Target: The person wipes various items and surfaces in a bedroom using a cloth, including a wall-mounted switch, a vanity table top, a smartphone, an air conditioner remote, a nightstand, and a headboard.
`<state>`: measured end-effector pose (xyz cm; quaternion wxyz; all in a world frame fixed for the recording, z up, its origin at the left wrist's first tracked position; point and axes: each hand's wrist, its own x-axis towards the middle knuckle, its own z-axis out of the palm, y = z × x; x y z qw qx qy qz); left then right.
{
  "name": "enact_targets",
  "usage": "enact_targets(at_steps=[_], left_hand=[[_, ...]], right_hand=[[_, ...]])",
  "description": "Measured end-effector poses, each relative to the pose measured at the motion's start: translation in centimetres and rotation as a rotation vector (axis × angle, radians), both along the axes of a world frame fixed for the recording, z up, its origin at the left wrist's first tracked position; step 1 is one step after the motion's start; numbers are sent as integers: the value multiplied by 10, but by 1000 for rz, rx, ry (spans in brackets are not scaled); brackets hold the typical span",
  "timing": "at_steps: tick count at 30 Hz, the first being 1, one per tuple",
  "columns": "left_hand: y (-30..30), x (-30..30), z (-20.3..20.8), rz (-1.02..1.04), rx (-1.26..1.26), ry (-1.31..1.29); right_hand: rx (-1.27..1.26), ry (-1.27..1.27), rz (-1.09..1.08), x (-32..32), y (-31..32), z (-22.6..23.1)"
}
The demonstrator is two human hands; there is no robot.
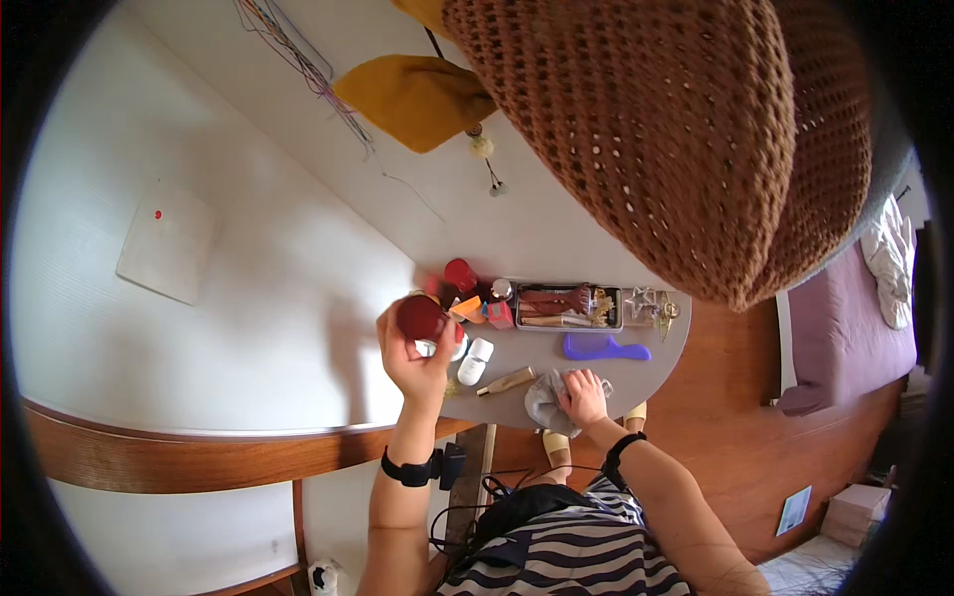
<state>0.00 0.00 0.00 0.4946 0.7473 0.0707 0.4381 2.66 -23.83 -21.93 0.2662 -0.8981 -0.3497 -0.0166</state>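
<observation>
while one tray (594,329) is holding brown items (549,301), i am logging left hand (414,372) grasping one red object (420,318), right hand (584,397) on grey cloth (544,403), grip unclear.

left grip (415,370) raised, curled | right grip (584,398) lower, facing down

- A grey bench (532,353) with a rounded right end stands against the wall.
- Along its back lie a red cylinder (459,274), a small pink box (499,315), a filled rectangular tray (571,329) and, just beside the tray, star-shaped ornaments (641,301).
- In front lie a white bottle (476,362), a slim gold-beige tube (508,381) and a purple comb (593,347).
- A crumpled grey cloth (543,401) lies at the front edge.
</observation>
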Motion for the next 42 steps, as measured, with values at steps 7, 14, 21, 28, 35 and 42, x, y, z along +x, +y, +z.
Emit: enact_targets(at_steps=[7, 14, 21, 28, 35, 42], left_hand=[[-43, -40, -6, -49, 280, 249], [-61, -58, -72, -290, 419, 481], [-77, -60, -97, -416, 436, 478], [-82, -62, -91, -324, 473, 466], [-80, -64, -89, -272, 414, 421], [-81, -62, -97, -272, 376, 550]], right_hand=[[903, 1010, -357, -29, 1, 82], [959, 604, -82, -38, 10, 135], [628, 278, -84, -41, 32, 124], [1047, 910, -158, -32, 35, 122], [771, 848, -466, -25, 21, 84], [610, 235, -186, -46, 34, 130]])
